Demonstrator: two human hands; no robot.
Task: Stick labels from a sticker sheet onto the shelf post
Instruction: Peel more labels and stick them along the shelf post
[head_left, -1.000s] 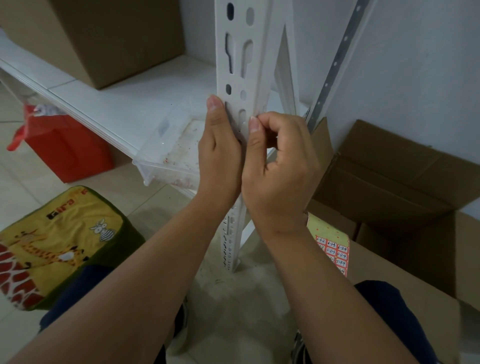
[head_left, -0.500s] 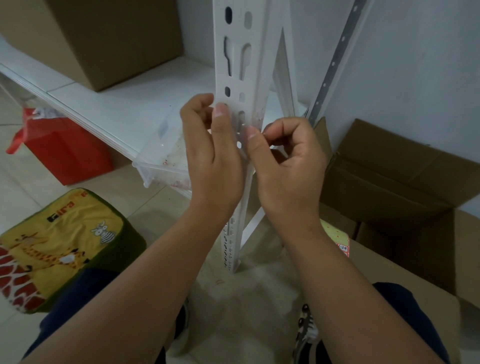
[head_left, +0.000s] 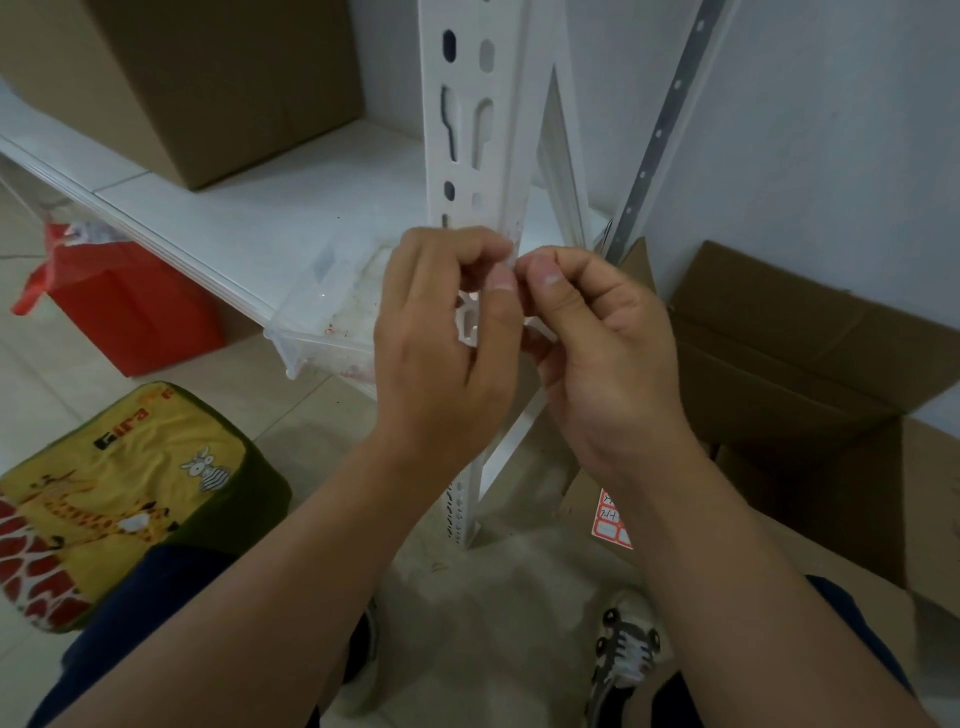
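The white slotted shelf post stands upright in the middle of the view. My left hand and my right hand are curled in front of it at shelf height. Their thumbs and forefingers meet on a small pale label, which is blurred and close to the post's right edge. I cannot tell whether the label touches the post. The sticker sheet, with red-bordered labels, lies on cardboard low at the right, mostly hidden behind my right forearm.
A white shelf board carries a cardboard box and a clear plastic tray at its edge. A red bag and a yellow giraffe cushion sit on the left floor. An open cardboard box lies at the right, and a perforated metal strip leans on the wall.
Both thumbs were pressed flat on the post. The hands have since drawn back and dropped slightly, and the fingertips now pinch together in front of it.
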